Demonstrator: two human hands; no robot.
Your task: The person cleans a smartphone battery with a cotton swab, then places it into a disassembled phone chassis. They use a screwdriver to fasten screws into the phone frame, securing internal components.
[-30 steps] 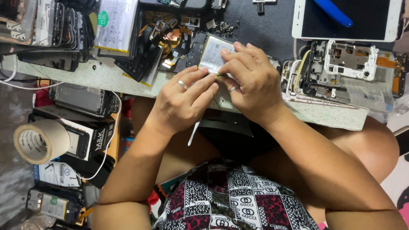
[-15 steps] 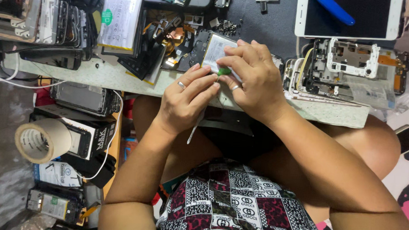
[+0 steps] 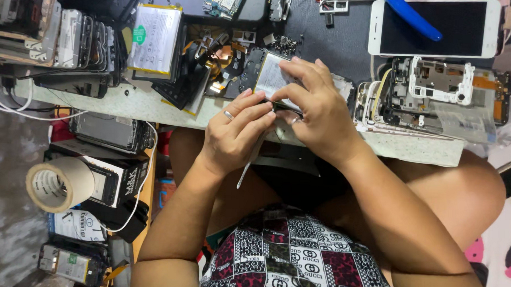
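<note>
An opened phone (image 3: 268, 75) with its silver battery showing lies at the near edge of the worktable (image 3: 153, 107). My right hand (image 3: 320, 109) rests on top of it, fingers bent and pinching its near edge. My left hand (image 3: 236, 134), a ring on one finger, meets the right at that same edge. It grips thin metal tweezers (image 3: 249, 163), whose free end hangs down below the table edge. The spot where the fingertips meet is hidden by the fingers.
A white phone (image 3: 438, 28) with a blue tool (image 3: 410, 15) lies at the back right, above a stripped phone frame (image 3: 435, 94). A loose battery (image 3: 155, 38) and stacked phones (image 3: 70, 38) fill the left. A tape roll (image 3: 58, 183) sits below the table.
Both hands stay at the phone's near edge. A small green tip seen between my fingers half a second ago is now hidden, and my right fingers have spread further over the battery.
</note>
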